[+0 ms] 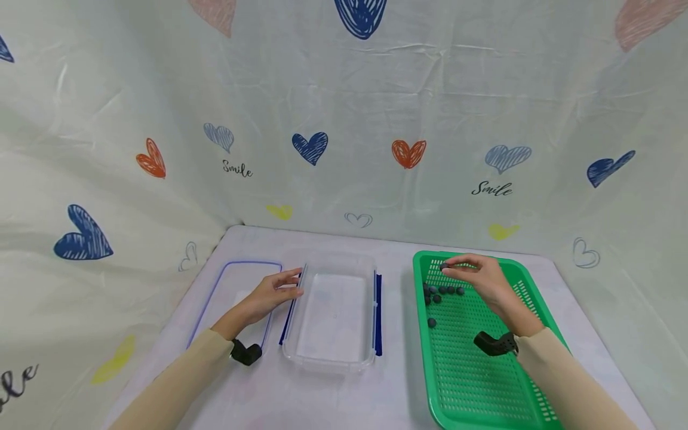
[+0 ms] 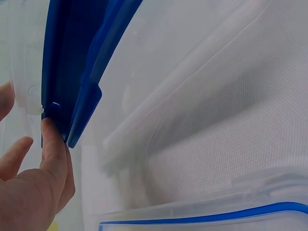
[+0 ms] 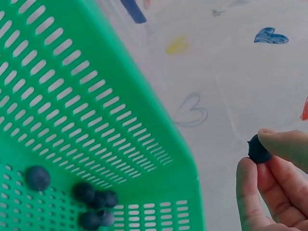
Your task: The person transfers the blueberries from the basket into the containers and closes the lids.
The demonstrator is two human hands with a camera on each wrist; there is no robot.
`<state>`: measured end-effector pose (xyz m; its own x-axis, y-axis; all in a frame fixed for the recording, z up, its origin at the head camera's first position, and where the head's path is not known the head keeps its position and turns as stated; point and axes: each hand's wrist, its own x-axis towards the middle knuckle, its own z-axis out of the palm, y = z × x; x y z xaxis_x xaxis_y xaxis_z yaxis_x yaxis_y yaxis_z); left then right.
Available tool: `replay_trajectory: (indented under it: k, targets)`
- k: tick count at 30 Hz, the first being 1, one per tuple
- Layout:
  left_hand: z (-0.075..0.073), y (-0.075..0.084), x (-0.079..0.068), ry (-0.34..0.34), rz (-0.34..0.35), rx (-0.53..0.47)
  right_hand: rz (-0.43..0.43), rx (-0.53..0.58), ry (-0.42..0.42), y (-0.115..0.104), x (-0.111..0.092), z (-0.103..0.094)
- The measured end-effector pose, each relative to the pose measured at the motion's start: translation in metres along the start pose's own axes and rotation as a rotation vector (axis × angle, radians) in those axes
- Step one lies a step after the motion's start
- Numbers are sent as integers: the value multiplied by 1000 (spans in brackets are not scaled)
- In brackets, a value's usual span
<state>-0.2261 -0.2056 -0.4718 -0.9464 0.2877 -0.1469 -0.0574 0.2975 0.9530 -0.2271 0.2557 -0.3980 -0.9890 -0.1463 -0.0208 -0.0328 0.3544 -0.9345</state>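
A small dark blueberry [image 3: 260, 150] is pinched between the thumb and fingertips of my right hand [image 1: 481, 279], raised over the far part of the green basket [image 1: 424, 358]. Several more blueberries [image 1: 443, 290] lie on the basket's floor near its far left corner. With fairly straight fingers, my left hand [image 1: 267, 295] touches the left side of a clear plastic container [image 1: 335, 364]. In the left wrist view its fingertips rest at the end of the blue latch [image 2: 72, 62]. The container stands without its lid, nothing in it, its blue side latches hanging outward.
A clear lid with a blue seal [image 1: 228, 263] lies on the white table [image 1: 400, 286], left of the container and partly under my left forearm. Behind the table hangs a pale curtain [image 1: 355, 107] printed with hearts.
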Motion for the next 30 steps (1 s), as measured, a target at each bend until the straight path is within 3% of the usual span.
replay_trajectory:
  k: [15, 30]
  targets:
    - [-1, 0, 0, -36, 9, -65, -46, 92, -55, -20, 10, 27]
    - [-3, -1, 0, -48, 10, -81, -66, 127, -106, -34, 25, 72]
